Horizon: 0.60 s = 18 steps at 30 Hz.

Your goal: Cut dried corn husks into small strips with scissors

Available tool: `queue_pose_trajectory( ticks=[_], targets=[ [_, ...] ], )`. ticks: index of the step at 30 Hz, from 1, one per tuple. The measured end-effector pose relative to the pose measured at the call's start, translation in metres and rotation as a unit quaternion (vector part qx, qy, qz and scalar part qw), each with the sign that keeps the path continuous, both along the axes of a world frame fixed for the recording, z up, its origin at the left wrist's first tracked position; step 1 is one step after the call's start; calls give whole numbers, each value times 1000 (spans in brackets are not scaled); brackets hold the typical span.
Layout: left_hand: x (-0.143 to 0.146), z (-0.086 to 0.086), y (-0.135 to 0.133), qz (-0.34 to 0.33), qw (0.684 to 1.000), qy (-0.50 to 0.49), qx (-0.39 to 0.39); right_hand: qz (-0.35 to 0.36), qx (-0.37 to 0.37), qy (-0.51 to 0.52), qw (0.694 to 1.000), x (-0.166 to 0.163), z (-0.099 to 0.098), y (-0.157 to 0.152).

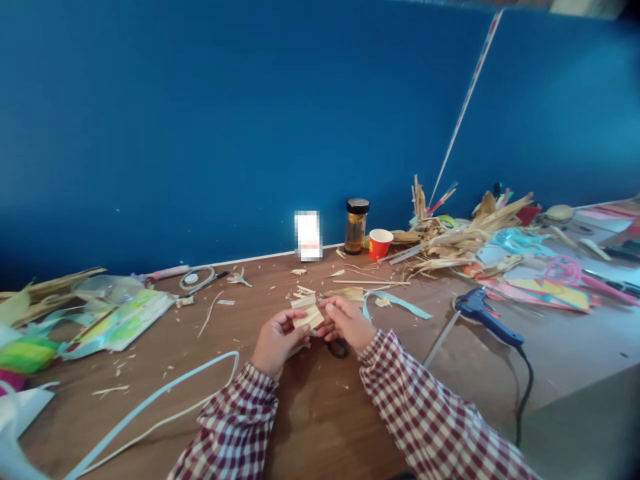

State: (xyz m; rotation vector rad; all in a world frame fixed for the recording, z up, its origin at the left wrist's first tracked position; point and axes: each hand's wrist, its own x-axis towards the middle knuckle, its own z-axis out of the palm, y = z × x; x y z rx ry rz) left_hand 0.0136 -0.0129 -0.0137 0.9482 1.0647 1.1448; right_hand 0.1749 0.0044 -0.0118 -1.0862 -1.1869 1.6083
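A pale strip of dried corn husk (pixel 312 316) is held up just above the table, between my two hands. The fingers and thumb of my left hand (pixel 275 343) pinch its left and lower side. My right hand (pixel 350 323) is closed at the strip's right edge; its fingertips partly hide what they grip. Under the right hand a black loop (pixel 339 348), like a scissors handle, rests on the wood, its other end hidden. Behind the hands lie more husk pieces (pixel 350 293), a thin stick (pixel 371 283) and a light blue ribbon (pixel 400 301).
A blue glue gun (pixel 487 317) with its cord lies to the right. At the back stand a lidded jar of amber liquid (pixel 356 230) and a red paper cup (pixel 381 245). Husks pile up (pixel 450 243) beyond. Left are a painted sheet (pixel 145 317) and a white cable (pixel 165 421).
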Motion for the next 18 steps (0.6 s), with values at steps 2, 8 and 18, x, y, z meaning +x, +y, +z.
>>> queue_pose_trajectory(
  ticks=[2, 8, 18],
  targets=[
    [0, 0, -1, 0, 1000, 0, -1, -4, 13, -7, 1000, 0, 0, -1],
    [0, -1, 0, -5, 1000, -2, -15, 16, 70, -48, 996, 3, -1, -2],
    [4, 3, -3, 10, 999, 0, -43, -8, 46, -46, 998, 5, 1, -2]
  ],
)
